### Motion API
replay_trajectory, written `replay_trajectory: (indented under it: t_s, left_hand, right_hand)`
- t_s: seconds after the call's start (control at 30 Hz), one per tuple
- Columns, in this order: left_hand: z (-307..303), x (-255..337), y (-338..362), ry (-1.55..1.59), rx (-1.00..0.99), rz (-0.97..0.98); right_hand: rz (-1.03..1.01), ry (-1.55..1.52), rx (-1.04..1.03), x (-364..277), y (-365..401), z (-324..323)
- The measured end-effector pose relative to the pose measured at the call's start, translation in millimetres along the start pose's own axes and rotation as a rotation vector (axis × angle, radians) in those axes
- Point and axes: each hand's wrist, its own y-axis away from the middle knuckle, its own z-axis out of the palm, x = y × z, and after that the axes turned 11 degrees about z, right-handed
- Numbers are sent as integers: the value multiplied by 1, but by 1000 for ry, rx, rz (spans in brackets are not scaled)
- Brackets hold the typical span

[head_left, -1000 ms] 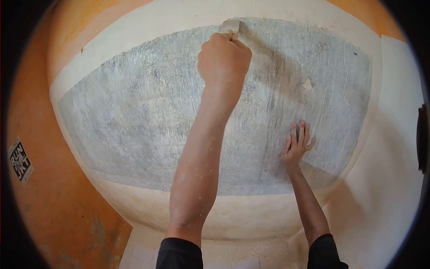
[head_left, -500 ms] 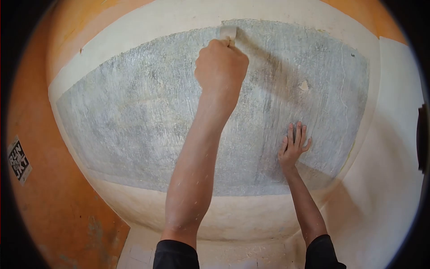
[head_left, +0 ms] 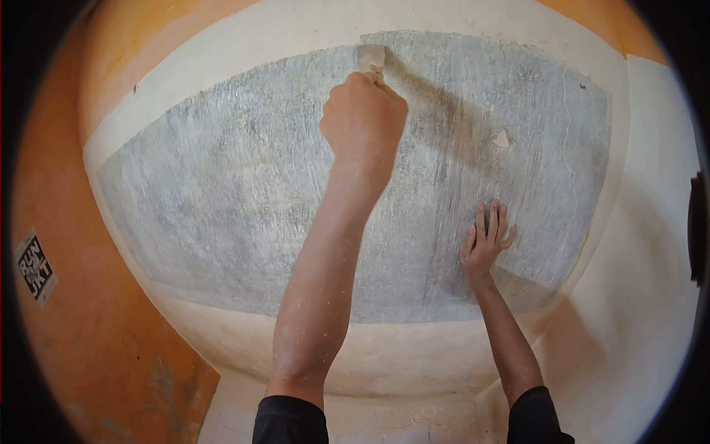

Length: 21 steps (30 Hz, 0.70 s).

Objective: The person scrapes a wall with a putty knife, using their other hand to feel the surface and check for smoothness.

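Observation:
In the head view, a large grey, rough patch (head_left: 244, 200) covers much of the wall, bordered by a pale painted band. My left hand (head_left: 364, 122) is closed in a fist around the handle of a scraper (head_left: 372, 55), most of which the fingers hide. Its flat metal blade points up and lies at the patch's upper edge, where the grey meets the pale band. Lower and to the right, my right hand (head_left: 484, 244) rests on the grey surface with its fingers spread, holding nothing.
An orange wall (head_left: 96, 296) stands at the left, carrying a black-and-white sticker (head_left: 35, 266). A pale wall (head_left: 636, 244) adjoins on the right, with a dark object (head_left: 697, 229) at its far edge. A small pale chip (head_left: 503, 138) marks the grey patch.
My left hand and the scraper have come down slightly along the wall. The right hand stays at the same spot on the patch. The view has shifted a little.

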Motion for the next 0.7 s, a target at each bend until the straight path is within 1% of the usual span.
replay_trajectory:
  t_s: [0.03,0.17,0.27,0.33,0.47,0.57,0.63,0.67,0.7]
  left_hand:
    - [-1,0,-1,0,-25,-7]
    - [-1,6,-2,-40,-7,1]
    - [-1,12,0,-106,5,63]
    - [-7,16,-6,-49,20,18]
    - [-5,6,3,-42,10,13]
    - [-4,5,-1,13,-35,-8]
    - [2,4,-13,-18,130,84]
    - [-2,6,-14,8,35,0]
    - [-2,5,-7,3,32,4]
  right_hand:
    - [-3,-11,6,0,-1,1]
    - [-50,17,20,-1,0,-2]
    - [-26,10,8,-1,-4,-2]
    - [-39,-3,21,0,-3,-1]
    - [-34,-1,19,1,-2,-1]
    - [13,-18,4,1,-2,3]
    - [3,-11,2,2,0,2]
    - [-3,-16,0,3,-2,1]
    - [-1,-21,-3,2,-1,1]
